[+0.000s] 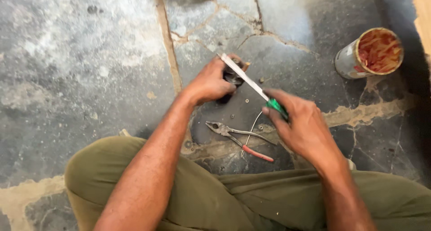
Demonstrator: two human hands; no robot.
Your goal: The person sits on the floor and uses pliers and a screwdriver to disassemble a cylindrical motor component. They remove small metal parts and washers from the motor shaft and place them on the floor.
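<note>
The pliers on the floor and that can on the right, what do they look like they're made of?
Pliers: dull grey metal, likely steel; one handle bare, one with a red, probably plastic, sleeve. Can: thin sheet metal by its look, with a worn painted side and an orange-stained inside.

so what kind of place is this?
Likely an informal floor-level repair spot: cracked stone floor, pliers lying loose on it, and an open can beside the seated person.

I see a dark grey stone floor [81, 64], patchy and pale with dust, split by tan mortar seams [167, 37] and fine cracks. A tin [369, 53] stands on it; right of the tin lies deep shadow, left of it the light falls brightest on the stone
</note>
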